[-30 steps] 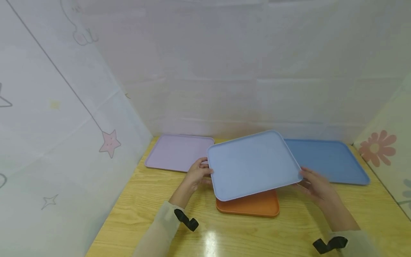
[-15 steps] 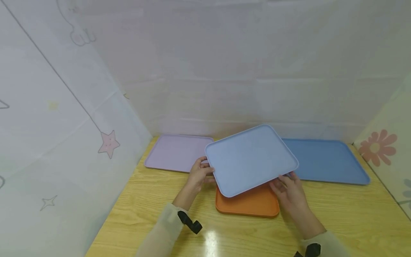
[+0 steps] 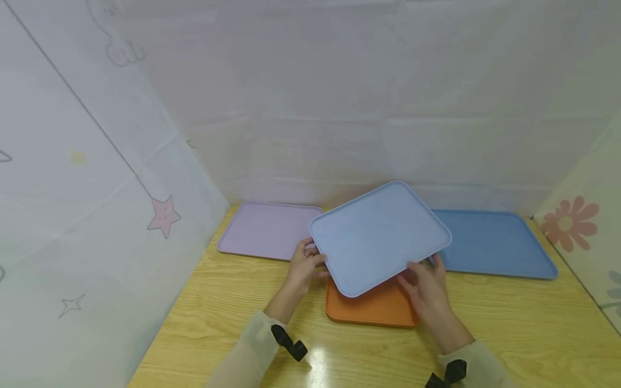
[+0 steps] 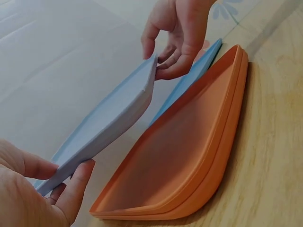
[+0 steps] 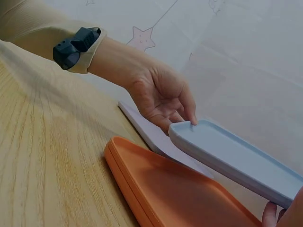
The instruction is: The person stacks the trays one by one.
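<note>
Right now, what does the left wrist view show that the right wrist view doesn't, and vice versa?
Only the left wrist view shows the darker blue tray and a blue flower print.

Only the right wrist view shows the lilac tray, the pink star print and the black device at the left sleeve.

Both show the light blue tray gripped by the left hand and right hand, with the orange tray below.

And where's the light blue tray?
In the head view, the light blue tray is right of centre, held by the left hand and right hand above the orange tray, the lilac tray to its left, darker blue tray to its right.
</note>
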`<act>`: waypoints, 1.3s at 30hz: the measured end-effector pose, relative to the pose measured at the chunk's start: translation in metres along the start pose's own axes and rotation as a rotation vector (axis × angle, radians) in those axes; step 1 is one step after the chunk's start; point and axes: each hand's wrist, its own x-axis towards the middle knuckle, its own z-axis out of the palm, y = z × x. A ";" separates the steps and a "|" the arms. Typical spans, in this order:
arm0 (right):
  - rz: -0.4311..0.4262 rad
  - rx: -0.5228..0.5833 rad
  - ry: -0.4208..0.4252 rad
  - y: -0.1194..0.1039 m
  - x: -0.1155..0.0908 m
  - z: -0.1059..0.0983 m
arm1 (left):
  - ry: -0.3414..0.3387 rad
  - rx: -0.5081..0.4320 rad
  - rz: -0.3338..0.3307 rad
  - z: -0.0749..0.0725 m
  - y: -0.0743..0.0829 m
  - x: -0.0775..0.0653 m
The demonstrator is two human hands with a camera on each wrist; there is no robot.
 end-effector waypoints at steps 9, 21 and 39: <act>-0.044 -0.147 0.060 0.003 0.004 0.004 | 0.004 -0.022 0.022 0.005 -0.001 -0.010; -0.026 -0.194 0.072 0.001 0.010 -0.002 | -0.007 -0.009 0.032 0.007 -0.003 -0.020; 0.043 -0.282 -0.184 -0.027 0.016 -0.031 | -0.082 0.081 -0.038 -0.023 0.016 -0.016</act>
